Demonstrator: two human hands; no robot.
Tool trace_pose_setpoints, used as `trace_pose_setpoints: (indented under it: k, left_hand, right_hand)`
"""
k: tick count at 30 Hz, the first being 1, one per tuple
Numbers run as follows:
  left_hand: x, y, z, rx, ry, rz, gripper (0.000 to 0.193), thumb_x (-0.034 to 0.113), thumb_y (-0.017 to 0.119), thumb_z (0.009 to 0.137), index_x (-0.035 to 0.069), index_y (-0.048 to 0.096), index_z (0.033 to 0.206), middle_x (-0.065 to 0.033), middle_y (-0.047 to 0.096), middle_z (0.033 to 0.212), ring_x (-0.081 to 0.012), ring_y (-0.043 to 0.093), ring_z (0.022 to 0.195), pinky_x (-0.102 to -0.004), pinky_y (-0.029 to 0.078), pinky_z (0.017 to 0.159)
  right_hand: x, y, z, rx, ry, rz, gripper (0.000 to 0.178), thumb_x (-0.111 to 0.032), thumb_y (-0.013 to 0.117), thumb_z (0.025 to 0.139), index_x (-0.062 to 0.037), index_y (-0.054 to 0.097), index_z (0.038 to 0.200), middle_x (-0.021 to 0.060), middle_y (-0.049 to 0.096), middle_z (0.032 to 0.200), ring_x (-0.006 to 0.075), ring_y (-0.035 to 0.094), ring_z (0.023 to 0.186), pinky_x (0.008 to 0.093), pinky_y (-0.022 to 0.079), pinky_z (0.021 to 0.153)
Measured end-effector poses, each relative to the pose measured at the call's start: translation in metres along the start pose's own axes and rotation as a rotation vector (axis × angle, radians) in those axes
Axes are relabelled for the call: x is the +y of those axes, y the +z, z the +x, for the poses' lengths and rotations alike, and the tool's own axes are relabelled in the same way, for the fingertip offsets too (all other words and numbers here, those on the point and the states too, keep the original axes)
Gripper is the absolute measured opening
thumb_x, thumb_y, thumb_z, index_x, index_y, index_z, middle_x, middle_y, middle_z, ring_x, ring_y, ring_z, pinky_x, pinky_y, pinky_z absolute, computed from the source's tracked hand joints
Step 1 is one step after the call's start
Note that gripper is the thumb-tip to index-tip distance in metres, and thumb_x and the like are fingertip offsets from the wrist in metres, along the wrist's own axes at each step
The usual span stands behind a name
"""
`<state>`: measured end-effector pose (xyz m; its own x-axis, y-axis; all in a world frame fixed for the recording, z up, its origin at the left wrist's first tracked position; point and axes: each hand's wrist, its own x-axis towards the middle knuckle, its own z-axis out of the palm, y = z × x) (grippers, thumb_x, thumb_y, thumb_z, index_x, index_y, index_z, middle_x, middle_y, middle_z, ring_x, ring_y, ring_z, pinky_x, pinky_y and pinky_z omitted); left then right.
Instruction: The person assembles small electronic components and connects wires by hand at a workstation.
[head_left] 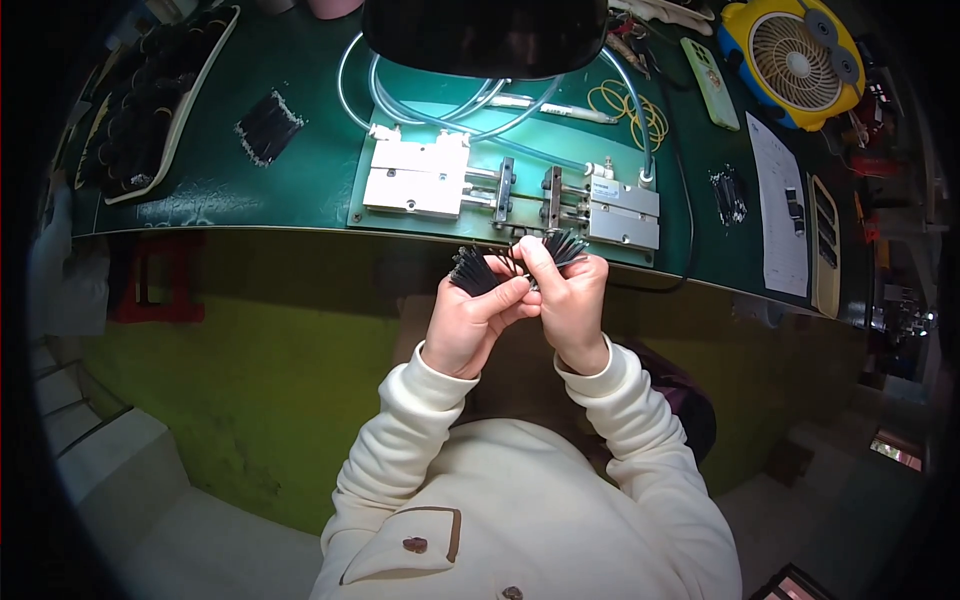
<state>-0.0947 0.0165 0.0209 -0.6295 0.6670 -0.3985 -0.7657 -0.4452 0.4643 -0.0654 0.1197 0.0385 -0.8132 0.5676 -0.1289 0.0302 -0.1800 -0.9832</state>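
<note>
Bundle of thin black strips, fanned out at both ends, at frame centre just below the bench edge. Left hand pinched on the bundle's left part, right hand clamped on its right part, hands touching. Just above: grey metal fixture on a green plate with clear hoses. More black strips upper left beside a tray. Yellow fan upper right.
</note>
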Motion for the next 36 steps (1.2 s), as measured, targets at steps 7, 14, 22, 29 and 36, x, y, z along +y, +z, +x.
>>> trace_pose_setpoints:
  k: [7, 14, 22, 29, 36]
  left_hand:
    - [0.005, -0.005, 0.001, -0.037, -0.062, -0.024, 0.007, 0.0, 0.054, 0.076, 0.0, 0.052, 0.083, -0.0069, 0.057, 0.075, -0.0141, 0.059, 0.067, -0.0243, 0.051, 0.063]
    - [0.005, -0.003, 0.0, -0.056, -0.079, -0.024, 0.008, 0.0, 0.054, 0.076, 0.0, 0.052, 0.084, -0.0066, 0.057, 0.073, -0.0128, 0.059, 0.066, -0.0225, 0.051, 0.061]
    - [0.001, -0.001, 0.002, -0.008, -0.028, -0.016, 0.008, 0.001, 0.054, 0.077, 0.0, 0.052, 0.084, -0.0067, 0.057, 0.074, -0.0126, 0.059, 0.065, -0.0226, 0.051, 0.062]
    - [0.003, 0.002, 0.002, -0.001, -0.041, -0.015, 0.008, 0.001, 0.054, 0.077, -0.001, 0.052, 0.084, -0.0072, 0.057, 0.075, -0.0133, 0.059, 0.065, -0.0233, 0.051, 0.063]
    - [0.001, -0.002, 0.003, -0.024, -0.031, -0.034, 0.008, 0.001, 0.055, 0.076, 0.0, 0.052, 0.084, -0.0066, 0.057, 0.074, -0.0134, 0.059, 0.065, -0.0231, 0.05, 0.062]
  right_hand:
    - [-0.008, -0.002, -0.003, -0.143, -0.013, 0.021, 0.016, -0.008, 0.054, 0.079, 0.0043, 0.061, 0.071, 0.0047, 0.06, 0.063, 0.0054, 0.052, 0.053, 0.0177, 0.042, 0.046]
    - [-0.011, 0.001, -0.006, -0.12, -0.029, 0.021, 0.015, -0.008, 0.053, 0.08, 0.0038, 0.061, 0.074, 0.0053, 0.06, 0.069, 0.0064, 0.053, 0.06, 0.0189, 0.042, 0.052]
    - [-0.008, 0.0, -0.002, -0.079, 0.029, 0.019, 0.014, -0.007, 0.054, 0.079, 0.0039, 0.061, 0.075, 0.0058, 0.061, 0.069, 0.007, 0.054, 0.058, 0.0189, 0.043, 0.052]
    - [-0.006, -0.001, -0.001, -0.045, 0.103, -0.005, 0.015, -0.006, 0.054, 0.078, 0.0039, 0.06, 0.069, 0.0047, 0.06, 0.065, 0.0063, 0.052, 0.056, 0.0182, 0.042, 0.049]
    - [0.003, -0.002, 0.001, -0.054, -0.035, 0.005, 0.019, -0.011, 0.055, 0.08, 0.0027, 0.06, 0.067, 0.001, 0.057, 0.057, 0.0023, 0.047, 0.047, 0.0158, 0.035, 0.039]
